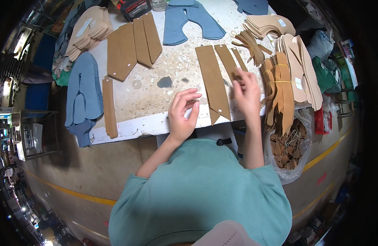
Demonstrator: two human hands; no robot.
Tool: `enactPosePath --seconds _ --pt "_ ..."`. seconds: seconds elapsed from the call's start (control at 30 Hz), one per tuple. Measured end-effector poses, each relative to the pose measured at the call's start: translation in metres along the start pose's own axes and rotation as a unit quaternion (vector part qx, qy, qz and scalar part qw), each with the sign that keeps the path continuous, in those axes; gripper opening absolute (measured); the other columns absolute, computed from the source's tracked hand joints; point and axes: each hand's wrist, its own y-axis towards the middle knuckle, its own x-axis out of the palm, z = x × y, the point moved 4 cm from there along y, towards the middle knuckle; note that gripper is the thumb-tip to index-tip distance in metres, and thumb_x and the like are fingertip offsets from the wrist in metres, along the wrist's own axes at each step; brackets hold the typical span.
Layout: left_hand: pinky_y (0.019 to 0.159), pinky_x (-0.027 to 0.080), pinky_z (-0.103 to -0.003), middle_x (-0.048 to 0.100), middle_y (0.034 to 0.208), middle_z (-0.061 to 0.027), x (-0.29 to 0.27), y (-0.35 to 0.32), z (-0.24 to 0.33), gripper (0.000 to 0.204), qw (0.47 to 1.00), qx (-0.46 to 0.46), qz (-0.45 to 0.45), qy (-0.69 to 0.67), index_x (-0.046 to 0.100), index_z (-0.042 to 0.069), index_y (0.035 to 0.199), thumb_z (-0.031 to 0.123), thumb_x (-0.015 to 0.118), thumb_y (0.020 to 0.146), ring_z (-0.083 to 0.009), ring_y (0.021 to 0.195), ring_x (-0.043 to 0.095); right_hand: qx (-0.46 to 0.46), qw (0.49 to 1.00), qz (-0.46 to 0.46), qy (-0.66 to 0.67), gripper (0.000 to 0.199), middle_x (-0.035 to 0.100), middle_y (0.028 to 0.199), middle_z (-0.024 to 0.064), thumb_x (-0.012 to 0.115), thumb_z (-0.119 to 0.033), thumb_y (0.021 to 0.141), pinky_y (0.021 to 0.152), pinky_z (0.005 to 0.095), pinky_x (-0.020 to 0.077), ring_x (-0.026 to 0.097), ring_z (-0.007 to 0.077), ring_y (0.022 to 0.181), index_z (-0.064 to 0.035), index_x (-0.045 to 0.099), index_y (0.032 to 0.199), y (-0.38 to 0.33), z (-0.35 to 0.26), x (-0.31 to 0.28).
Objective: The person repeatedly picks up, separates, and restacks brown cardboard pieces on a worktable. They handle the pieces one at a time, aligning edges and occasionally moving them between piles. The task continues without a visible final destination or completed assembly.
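Observation:
My left hand [182, 112] hovers by the front edge of the worktable with its fingers loosely curved, thumb apart and nothing in it. My right hand [247, 92] is over the lower part of a narrow brown strip [225, 57], fingers bent and apart, slightly blurred; nothing shows in it, and whether it touches the strip is hidden. Between my hands lies a wide brown strip [213, 80], its pointed lower end at the table edge. A thinner brown strip [239, 59] lies just beyond my right hand. Small white labels mark several of these pieces.
Left are brown pointed panels [122, 49], a long brown strip [109, 106] and stacked blue pieces [84, 90]. More blue pieces [192, 20] lie at the back. Right are tied brown strips [279, 86] and beige stacks [305, 69]. A plastic bag of brown scraps [289, 149] stands below.

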Motion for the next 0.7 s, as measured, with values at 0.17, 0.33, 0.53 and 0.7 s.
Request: enactPosePath --seconds 0.17,0.33,0.53,0.7 --pt "0.084 0.057 -0.032 0.062 0.112 -0.016 -0.002 -0.002 0.0 0.014 0.998 0.031 0.026 0.039 0.068 -0.002 0.099 -0.002 0.059 0.089 -0.0238 0.101 0.066 0.017 0.994 0.004 -0.105 0.035 0.06 0.1 0.0166 0.064 -0.007 0.085 0.083 0.0422 0.0501 0.062 0.0345 0.092 -0.0034 0.065 0.119 -0.001 0.015 -0.016" --pt "0.083 0.055 -0.029 0.061 0.114 -0.0143 -0.003 -0.004 -0.002 0.015 0.997 0.039 -0.002 0.067 0.068 -0.003 0.101 -0.003 0.057 0.091 -0.0192 0.101 0.064 -0.008 0.99 0.018 -0.143 0.031 0.058 0.097 0.0166 0.065 -0.006 0.084 0.083 0.0428 0.0487 0.06 0.0343 0.092 -0.0029 0.065 0.115 -0.009 0.013 -0.006" --pt "0.082 0.055 -0.028 0.064 0.111 -0.0127 -0.004 -0.002 0.01 0.015 0.995 0.044 -0.017 0.084 0.069 -0.002 0.1 -0.004 0.058 0.09 -0.0175 0.098 0.064 -0.016 0.989 0.012 -0.145 0.032 0.056 0.096 0.0161 0.064 -0.006 0.084 0.084 0.0427 0.0472 0.058 0.0336 0.093 -0.0019 0.065 0.116 -0.011 0.002 -0.004" --pt "0.081 0.055 -0.031 0.068 0.098 -0.0091 -0.038 0.024 0.039 0.013 0.956 0.132 -0.098 0.242 0.07 0.006 0.098 0.004 0.062 0.088 -0.0219 0.095 0.067 -0.115 0.985 -0.014 -0.131 0.033 0.058 0.1 0.0143 0.066 -0.01 0.086 0.086 0.0396 0.0468 0.056 0.0304 0.095 -0.0033 0.066 0.119 -0.012 -0.029 0.001"
